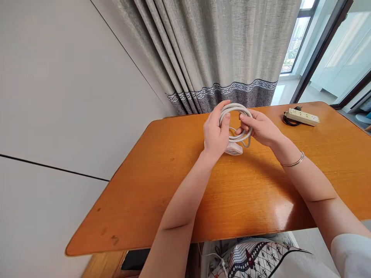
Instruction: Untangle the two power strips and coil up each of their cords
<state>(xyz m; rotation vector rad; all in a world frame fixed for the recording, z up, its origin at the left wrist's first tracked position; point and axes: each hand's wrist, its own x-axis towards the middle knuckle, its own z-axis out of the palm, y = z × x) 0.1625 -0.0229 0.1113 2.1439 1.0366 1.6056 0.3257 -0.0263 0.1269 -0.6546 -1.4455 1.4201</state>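
Observation:
A white cable (237,105) is wound into a round coil of several loops, held up over the table. My left hand (216,129) is closed around the coil's left side, its thumb lying over the loops. On the right side, my right hand (257,125) pinches the loops between thumb and fingers. Just below the coil is a white block (234,149), perhaps a power strip; my left hand hides most of it. A short length of the cable hangs in a loop beside the block.
Under my hands is a glossy brown wooden table (174,185). A white power strip (303,116) with a black cord (290,120) lies at its far right. Behind the table hangs a grey curtain (226,50); a white wall (63,96) borders the left side.

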